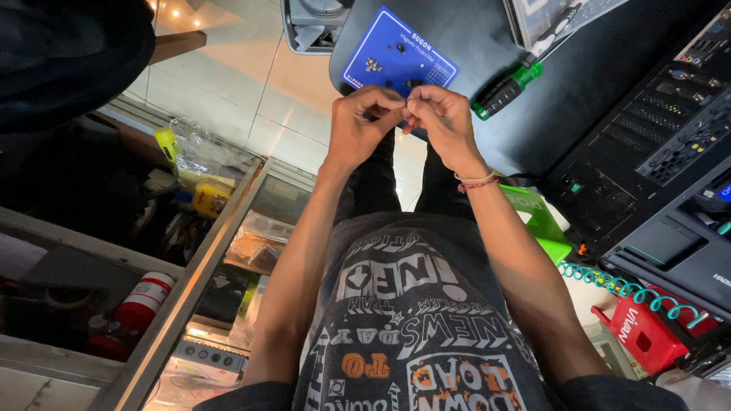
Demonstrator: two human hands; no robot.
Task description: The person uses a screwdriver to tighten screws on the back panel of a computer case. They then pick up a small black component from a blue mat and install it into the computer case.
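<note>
Noted left hand (360,123) and right hand (447,120) brought together fingertip to fingertip, thumbs and forefingers of each pressed shut at one meeting point. Judged a pinch on a small part (406,107) between them; too small and too hidden by the fingers to identify, so contents recorded as cannot tell beyond "something tiny". Remaining fingers curled in, not spread.

Held raised over the lap, just short of the edge of the black table (571,108), close under the eyes; judged so placed for fine work needing both hands and a near view. Found a cord bracelet (477,183) on the right wrist.

Directly beyond the fingertips, on the table: a blue parts mat (395,40) bearing a few small dark screws (373,64); judged laid there to keep loose fasteners from rolling off, within short reach. Just beside the mat, lying flat: a green-handled screwdriver (505,88), untouched by either hand.

Further right: an open computer case (685,155) with board and slots exposed. Below it, a teal coiled cable (620,287) and a red box (646,333). Near the right forearm, a green object (540,216).

To the left, well apart: a glass display counter (239,224) holding packaged goods, and a red-and-white spray can (139,302).
</note>
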